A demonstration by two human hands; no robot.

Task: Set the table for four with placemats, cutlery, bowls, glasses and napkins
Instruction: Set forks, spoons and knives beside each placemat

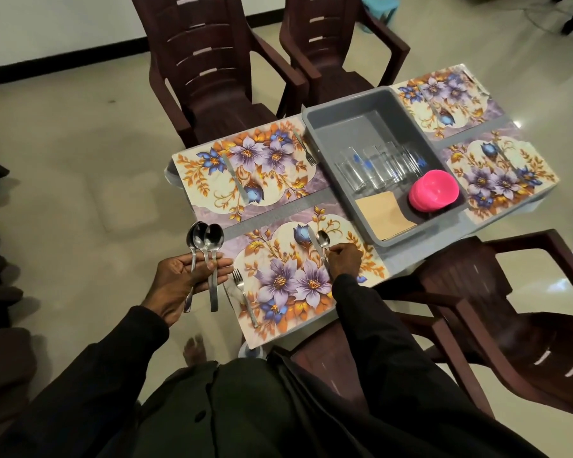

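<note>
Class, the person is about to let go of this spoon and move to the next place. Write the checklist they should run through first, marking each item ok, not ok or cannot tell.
1. Four floral placemats laid: ok.
2. The steel spoon in the right hand sits right of the steel knife on the near placemat: ok.
3. That spoon lies flat on the placemat: cannot tell.
4. A steel fork on the near placemat's left: ok.
5. The left hand holds three steel spoons for the other places: ok.
6. The clear glasses, pink plastic bowls and tan paper napkins set out: not ok, all in the grey plastic tub.
</note>
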